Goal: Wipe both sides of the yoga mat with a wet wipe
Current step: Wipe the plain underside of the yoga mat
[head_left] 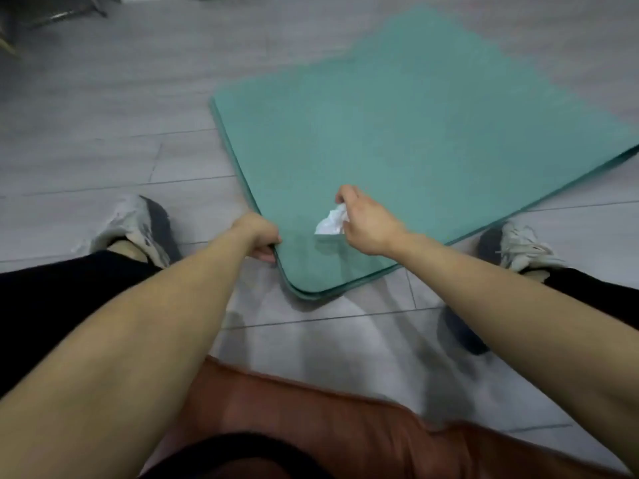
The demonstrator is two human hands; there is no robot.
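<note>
Yoga mat (408,133) lies folded double on the grey tiled floor (103,133), its near corner between my feet; my left hand (257,233) grips the mat's left edge and my right hand (366,224) pinches a crumpled wet wipe (331,223) just over the surface. If I lift only the top layer, I judge the fold could slip and drag across the floor, and the loosely pinched wipe could drop.

Soft, even indoor light; faint shadows on the floor (311,340) near the frame's bottom. The whole picture is slightly blurred, with wide-angle bending at the edges.
</note>
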